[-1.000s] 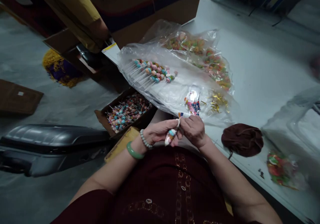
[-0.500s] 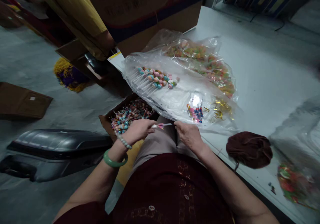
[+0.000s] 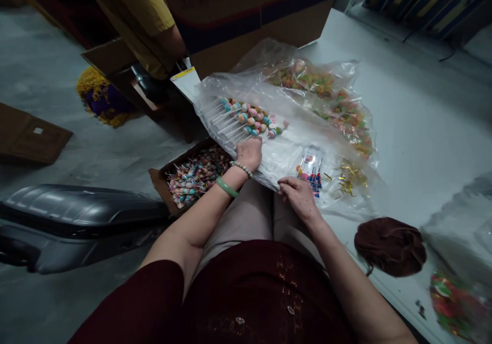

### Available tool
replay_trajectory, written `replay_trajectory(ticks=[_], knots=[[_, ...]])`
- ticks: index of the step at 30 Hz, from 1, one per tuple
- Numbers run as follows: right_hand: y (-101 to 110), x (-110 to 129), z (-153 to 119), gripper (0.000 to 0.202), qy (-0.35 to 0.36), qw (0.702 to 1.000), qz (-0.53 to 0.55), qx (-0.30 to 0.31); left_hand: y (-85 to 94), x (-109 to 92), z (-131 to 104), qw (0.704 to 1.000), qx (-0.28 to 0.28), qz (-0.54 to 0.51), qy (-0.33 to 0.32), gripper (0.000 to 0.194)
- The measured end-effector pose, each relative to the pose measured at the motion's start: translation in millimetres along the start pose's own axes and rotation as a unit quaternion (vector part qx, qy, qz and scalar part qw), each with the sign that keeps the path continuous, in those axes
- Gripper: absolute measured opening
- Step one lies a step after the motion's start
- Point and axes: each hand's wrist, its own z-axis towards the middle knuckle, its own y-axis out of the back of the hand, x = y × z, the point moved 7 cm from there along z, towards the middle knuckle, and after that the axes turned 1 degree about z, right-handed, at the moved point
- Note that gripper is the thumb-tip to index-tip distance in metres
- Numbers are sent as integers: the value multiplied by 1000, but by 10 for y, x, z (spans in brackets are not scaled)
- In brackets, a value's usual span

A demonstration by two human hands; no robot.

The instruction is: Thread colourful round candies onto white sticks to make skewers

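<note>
My left hand [image 3: 249, 154], with a beaded bracelet and a green bangle at the wrist, is closed over the near side of the clear plastic bag [image 3: 265, 162]. Its fingers curl beside the white sticks of several candy skewers [image 3: 255, 118], which have pastel balls and lie in a row on the plastic; what the fingers hold is hidden. At the bag's front edge my right hand [image 3: 299, 194] has thumb and fingers pressed together, and whatever is between them does not show. Close to it are small printed packets [image 3: 310, 167] and gold twist ties [image 3: 349, 180].
A carton [image 3: 196, 177] full of wrapped candy skewers stands low at the left, beside a grey suitcase [image 3: 84, 210]. Bags of colourful sweets [image 3: 323, 80] lie farther back, before a large cardboard box [image 3: 261, 21]. A brown cloth bundle [image 3: 390, 246] sits at right. A person in yellow stands beyond.
My left hand has moved from above the carton up and right to the candy skewers. The white-and-pink stick piece between my hands no longer shows. My right hand stays by the bag's edge.
</note>
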Motion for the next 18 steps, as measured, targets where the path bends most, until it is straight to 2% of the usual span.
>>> replay_trajectory(ticks=[2, 4, 6, 8, 9, 11, 14, 18], knots=[[85, 67, 98, 21, 3, 999, 20, -33, -24, 56, -76, 997, -31, -65, 12, 22], [119, 127, 203, 23, -1, 997, 41, -62, -83, 101, -284, 979, -42, -194, 42, 11], [64, 160, 283, 24, -11, 996, 64, -60, -221, 91, -580, 925, -22, -369, 85, 8], [-27, 168, 305, 26, -7, 995, 88, -46, -383, -4, -896, 846, 9, -519, 119, 13], [-52, 157, 290, 26, -3, 993, 102, -51, -434, -70, -1030, 813, 14, -570, 120, 17], [-48, 108, 215, 24, 4, 989, 128, -81, -503, -207, -1213, 774, 39, -623, 105, 21], [1, 33, 51, 22, 15, 980, 168, -109, -542, -301, -1283, 762, 72, -636, 95, 22], [37, 33, -126, 21, 41, 972, 199, -118, -574, -332, -1294, 775, 66, -619, 107, 21]])
